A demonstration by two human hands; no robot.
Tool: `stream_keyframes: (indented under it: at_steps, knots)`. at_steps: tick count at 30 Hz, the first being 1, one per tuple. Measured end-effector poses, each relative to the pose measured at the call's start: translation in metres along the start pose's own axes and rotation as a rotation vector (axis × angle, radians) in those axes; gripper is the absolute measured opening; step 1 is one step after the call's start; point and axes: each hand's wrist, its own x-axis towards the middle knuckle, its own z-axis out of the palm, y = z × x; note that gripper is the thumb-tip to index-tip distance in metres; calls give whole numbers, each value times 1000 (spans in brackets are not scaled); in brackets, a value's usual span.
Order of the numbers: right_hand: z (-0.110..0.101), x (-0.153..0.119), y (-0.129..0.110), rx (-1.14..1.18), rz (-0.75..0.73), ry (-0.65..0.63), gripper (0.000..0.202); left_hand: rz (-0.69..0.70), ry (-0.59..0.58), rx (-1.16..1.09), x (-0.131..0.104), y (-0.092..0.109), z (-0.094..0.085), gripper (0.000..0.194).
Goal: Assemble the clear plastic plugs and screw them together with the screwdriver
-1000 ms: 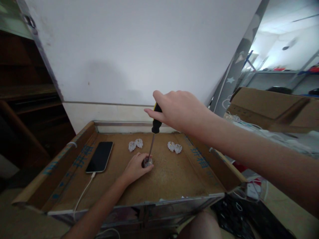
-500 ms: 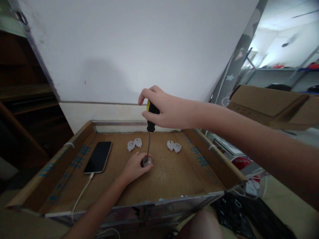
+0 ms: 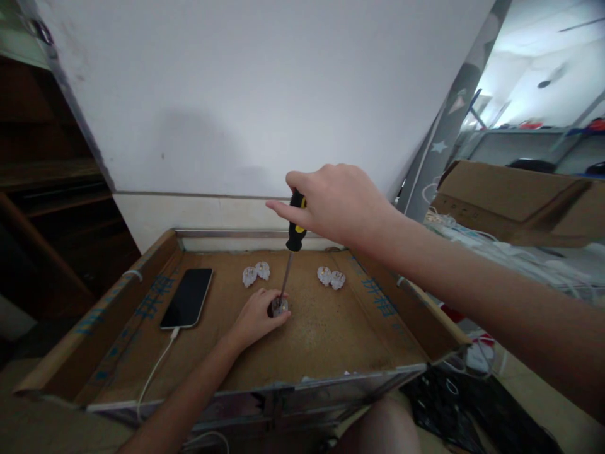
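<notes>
Saw dark wooden shelving (image 3: 51, 161) well to the left of the left hand (image 3: 258, 317). Next noted a raised cardboard side (image 3: 111, 320) and blue lettering (image 3: 155, 296) on the brown, cardboard-lined tabletop (image 3: 340, 345). Found a dark-screened phone (image 3: 186, 299) lying flat left of that hand, with a white cable (image 3: 154, 373) at its near end. Spotted two clear pieces (image 3: 250, 276) side by side just beyond the left hand. Saw the left hand closed round another clear piece (image 3: 282, 308) on the cardboard, under a tilted screwdriver (image 3: 296, 234); could not tell exactly where the tip sat. Noticed a white wall (image 3: 283, 82) beyond both hands. Saw a second clear pair (image 3: 331, 278) below the right hand (image 3: 335, 198), itself wrapped about the black-and-yellow handle with one digit stretched out leftward. Far right of that hand, saw black plastic (image 3: 442, 407) on the floor, an open cardboard box (image 3: 501, 195) and, farther back, a rack (image 3: 515, 150).
</notes>
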Motion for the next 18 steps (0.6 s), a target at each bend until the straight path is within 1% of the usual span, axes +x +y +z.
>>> stream_keyframes:
  at_steps: [2,4,7,9,12,14,16,18]
  knots:
    - [2,-3,2,63,-11,-12,39,-8,-1,5,0,0,0,30]
    - [4,-10,5,185,-62,-15,30,-3,-3,25,1,-1,-1,31]
    - [2,-24,9,283,-118,58,24,20,11,77,2,-4,-2,32]
    - [-6,-32,13,264,-82,133,20,24,38,118,3,-6,-2,35]
    - [-22,-40,23,192,41,240,17,8,77,169,2,-9,-3,40]
    - [-27,-43,29,135,93,281,16,-11,86,191,1,-9,-3,39]
    - [-22,-46,32,107,77,292,16,-24,87,207,0,-8,-4,36]
    - [-11,-52,32,116,-32,268,15,-32,90,219,-2,-6,-5,33]
